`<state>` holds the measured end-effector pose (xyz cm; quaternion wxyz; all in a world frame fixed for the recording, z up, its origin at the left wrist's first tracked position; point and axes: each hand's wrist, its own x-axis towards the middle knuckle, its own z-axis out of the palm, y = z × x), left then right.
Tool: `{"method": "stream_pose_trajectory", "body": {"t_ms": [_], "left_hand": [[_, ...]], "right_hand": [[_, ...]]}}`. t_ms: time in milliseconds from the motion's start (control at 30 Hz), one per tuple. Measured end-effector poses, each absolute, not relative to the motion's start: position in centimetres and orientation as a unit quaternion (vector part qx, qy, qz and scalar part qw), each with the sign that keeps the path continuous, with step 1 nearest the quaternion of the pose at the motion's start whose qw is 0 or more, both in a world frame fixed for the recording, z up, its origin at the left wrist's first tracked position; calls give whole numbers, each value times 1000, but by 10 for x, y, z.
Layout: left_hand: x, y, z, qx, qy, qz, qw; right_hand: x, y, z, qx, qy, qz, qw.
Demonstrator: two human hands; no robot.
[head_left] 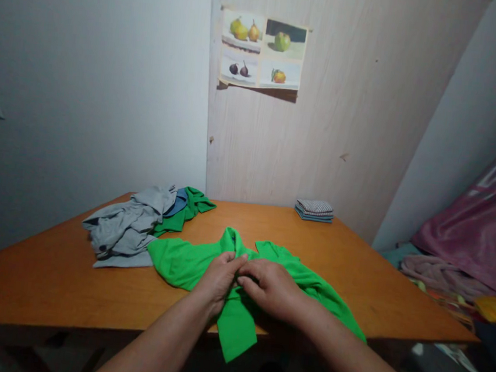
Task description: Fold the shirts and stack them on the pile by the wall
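A bright green garment (179,261) lies spread on the wooden table (46,272), with one part hanging over the near edge. My left hand (218,278) and my right hand (270,287) meet at its middle. Both have their fingers closed, pinching the green cloth between them. The fingertips almost touch each other.
A heap of grey, blue and green clothes (134,227) lies at the table's back left. A small folded stack (314,210) sits at the back right by the wall. A fruit picture (263,50) hangs on the wall. Bedding (479,243) lies to the right of the table.
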<state>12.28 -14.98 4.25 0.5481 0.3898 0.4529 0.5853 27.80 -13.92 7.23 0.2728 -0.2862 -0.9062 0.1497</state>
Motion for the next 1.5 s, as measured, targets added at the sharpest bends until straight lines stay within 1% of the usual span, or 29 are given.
{"method": "stream_pose_trajectory", "body": {"t_ms": [67, 133, 233, 333, 467, 600, 800, 900, 967, 1033, 1100, 1167, 1300, 1400, 1500], "left_hand": [[118, -154, 32, 372, 462, 596, 542], [113, -158, 27, 368, 461, 599, 542], [108, -163, 27, 355, 436, 620, 548], [106, -168, 31, 345, 416, 633, 555], [106, -172, 33, 352, 411, 634, 552], [106, -172, 33, 350, 407, 635, 555], [107, -176, 32, 357, 417, 620, 561], [102, -178, 39, 398, 423, 591, 560], [91, -174, 45, 441, 453, 582, 512], [74, -166, 51, 506, 524, 564, 389], [53, -155, 57, 576, 613, 500, 206], [32, -143, 60, 587, 649, 465, 131], [8, -124, 60, 607, 701, 366, 82], [1, -111, 55, 617, 732, 278, 79], [-2, -101, 53, 617, 754, 212, 79]], "right_hand": [[283, -146, 65, -270, -894, 201, 297], [293, -145, 62, -288, -860, 233, 351], [311, -134, 61, -340, -807, 234, 423], [326, -124, 59, -373, -783, 223, 445], [332, -122, 55, -384, -795, 216, 417], [325, -134, 47, -395, -824, 158, 375], [312, -146, 29, -431, -852, 81, 286], [314, -137, 28, -454, -839, 69, 291], [320, -126, 31, -450, -823, 97, 331], [329, -112, 36, -453, -790, 146, 387], [340, -98, 39, -474, -743, 202, 427], [352, -86, 40, -499, -701, 243, 449], [369, -70, 40, -513, -692, 249, 442], [376, -63, 44, -523, -719, 214, 403], [381, -58, 51, -538, -753, 169, 340]]}}
